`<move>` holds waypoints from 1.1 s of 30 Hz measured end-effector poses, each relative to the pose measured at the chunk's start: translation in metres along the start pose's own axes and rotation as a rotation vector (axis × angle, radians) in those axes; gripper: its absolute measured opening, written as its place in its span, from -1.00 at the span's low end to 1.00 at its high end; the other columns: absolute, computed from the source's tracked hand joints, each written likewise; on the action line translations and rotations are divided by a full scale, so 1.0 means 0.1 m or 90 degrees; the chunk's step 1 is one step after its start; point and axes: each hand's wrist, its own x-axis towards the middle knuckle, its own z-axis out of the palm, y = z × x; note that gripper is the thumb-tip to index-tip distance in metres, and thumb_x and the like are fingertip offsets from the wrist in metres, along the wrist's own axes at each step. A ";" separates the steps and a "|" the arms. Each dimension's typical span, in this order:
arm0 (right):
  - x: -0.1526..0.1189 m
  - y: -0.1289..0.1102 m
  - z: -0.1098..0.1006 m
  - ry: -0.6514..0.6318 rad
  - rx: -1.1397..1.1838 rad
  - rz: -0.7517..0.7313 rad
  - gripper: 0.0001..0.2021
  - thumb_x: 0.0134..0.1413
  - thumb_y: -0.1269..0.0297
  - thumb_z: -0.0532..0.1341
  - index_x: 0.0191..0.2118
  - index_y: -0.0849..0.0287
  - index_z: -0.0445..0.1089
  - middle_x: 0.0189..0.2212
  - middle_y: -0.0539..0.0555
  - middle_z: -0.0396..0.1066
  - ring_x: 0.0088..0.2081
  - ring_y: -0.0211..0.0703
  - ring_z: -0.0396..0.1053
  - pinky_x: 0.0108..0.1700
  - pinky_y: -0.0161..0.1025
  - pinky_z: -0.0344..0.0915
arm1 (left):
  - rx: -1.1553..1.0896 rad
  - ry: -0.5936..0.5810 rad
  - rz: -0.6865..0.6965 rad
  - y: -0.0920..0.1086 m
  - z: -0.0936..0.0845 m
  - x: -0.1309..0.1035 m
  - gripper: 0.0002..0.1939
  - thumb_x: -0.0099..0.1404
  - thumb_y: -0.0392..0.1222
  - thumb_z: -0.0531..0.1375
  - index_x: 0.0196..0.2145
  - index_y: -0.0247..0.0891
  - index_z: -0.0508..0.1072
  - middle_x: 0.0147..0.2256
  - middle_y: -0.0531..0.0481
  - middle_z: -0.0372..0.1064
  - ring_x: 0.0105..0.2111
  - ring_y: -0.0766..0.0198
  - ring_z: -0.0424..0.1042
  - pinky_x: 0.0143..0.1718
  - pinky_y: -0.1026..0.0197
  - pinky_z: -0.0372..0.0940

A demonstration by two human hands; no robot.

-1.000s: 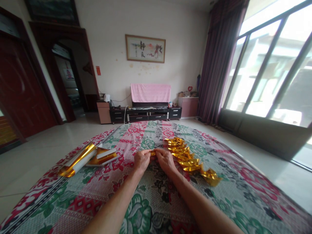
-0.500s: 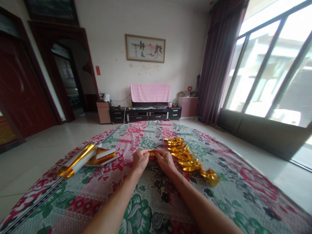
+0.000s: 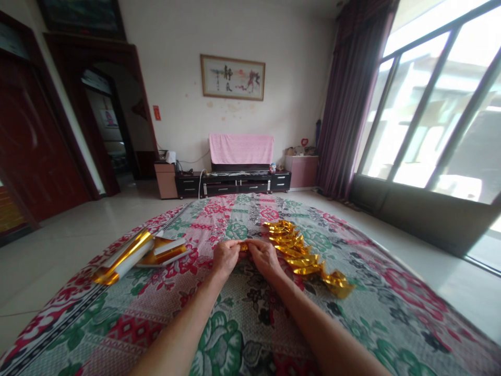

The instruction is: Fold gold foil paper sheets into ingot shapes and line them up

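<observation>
Between my two hands is a small piece of gold foil [image 3: 244, 246], pinched from both sides over the flowered cloth [image 3: 219, 342]. My left hand [image 3: 226, 257] is closed on its left end. The fingers of my right hand [image 3: 264, 257] close on its right end, and most of the piece is hidden behind them. Just right of my right hand lies a row of several folded gold foil pieces [image 3: 305, 263]. To the left rest a roll of gold and white foil sheet [image 3: 127, 258] and a stack of gold sheets with white edges [image 3: 166, 252].
Beyond the cloth's far edge stands a low black cabinet [image 3: 223, 186] with a pink cloth [image 3: 241, 149] over something on top. A purple curtain [image 3: 344, 104] and large windows are at the right, dark red doors [image 3: 39, 141] at the left.
</observation>
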 end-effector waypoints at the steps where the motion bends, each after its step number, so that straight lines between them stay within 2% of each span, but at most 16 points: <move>1: 0.00 0.00 0.00 0.002 0.000 0.004 -0.68 0.04 0.22 0.04 -0.23 0.12 0.51 -0.45 0.02 0.50 -0.44 -0.20 0.40 -0.39 -0.36 0.29 | -0.004 -0.003 -0.002 0.01 0.00 -0.01 -0.66 0.09 -0.32 0.05 -0.22 -0.30 0.51 -0.43 -0.06 0.52 -0.52 0.29 0.47 -0.54 0.33 0.32; 8: -0.01 -0.05 -0.02 -0.005 -0.002 0.002 -0.68 0.03 0.24 0.04 -0.25 0.13 0.52 -0.47 0.03 0.50 -0.43 -0.19 0.40 -0.40 -0.36 0.28 | -0.024 0.000 -0.015 0.01 0.00 -0.02 -0.66 0.08 -0.33 0.04 -0.21 -0.33 0.50 -0.47 -0.06 0.51 -0.51 0.27 0.48 -0.56 0.34 0.31; 12: -0.02 -0.05 -0.02 0.003 -0.004 -0.005 -0.69 0.02 0.24 0.05 -0.26 0.13 0.52 -0.45 0.03 0.50 -0.40 -0.18 0.41 -0.35 -0.34 0.27 | -0.034 0.014 -0.021 -0.01 0.01 0.01 -0.67 0.08 -0.32 0.04 -0.22 -0.31 0.50 -0.42 -0.06 0.52 -0.51 0.28 0.48 -0.56 0.35 0.31; 19: -0.01 -0.09 -0.04 -0.002 -0.012 0.013 -0.67 0.02 0.26 0.03 -0.23 0.13 0.52 -0.50 0.02 0.48 -0.46 -0.21 0.37 -0.41 -0.36 0.25 | -0.020 -0.005 -0.008 -0.01 0.01 0.00 -0.66 0.09 -0.32 0.05 -0.21 -0.29 0.51 -0.48 -0.04 0.51 -0.51 0.27 0.48 -0.54 0.33 0.33; 23: -0.01 -0.11 -0.05 -0.006 -0.022 0.009 -0.68 0.01 0.25 0.03 -0.27 0.16 0.52 -0.49 0.03 0.48 -0.48 -0.22 0.36 -0.40 -0.36 0.25 | 0.009 -0.007 -0.007 -0.03 -0.01 0.02 -0.64 0.12 -0.31 0.03 -0.17 -0.27 0.49 -0.45 -0.03 0.52 -0.50 0.30 0.48 -0.53 0.35 0.33; 29: -0.01 -0.10 -0.05 -0.014 -0.020 0.022 -0.64 -0.01 0.28 0.03 -0.15 0.18 0.47 -0.51 0.01 0.48 -0.51 -0.24 0.35 -0.40 -0.36 0.26 | 0.038 -0.026 -0.005 -0.02 -0.05 0.05 -0.62 0.13 -0.32 0.06 -0.09 -0.28 0.44 -0.40 -0.02 0.52 -0.49 0.34 0.47 -0.53 0.39 0.31; 33: -0.01 -0.08 -0.04 -0.022 -0.025 0.015 -0.67 -0.01 0.26 0.03 -0.24 0.14 0.52 -0.52 0.01 0.48 -0.51 -0.23 0.37 -0.40 -0.36 0.27 | 0.019 -0.044 0.022 0.01 -0.06 0.02 -0.69 0.14 -0.28 0.08 -0.17 -0.32 0.49 -0.41 -0.07 0.53 -0.48 0.31 0.48 -0.56 0.39 0.29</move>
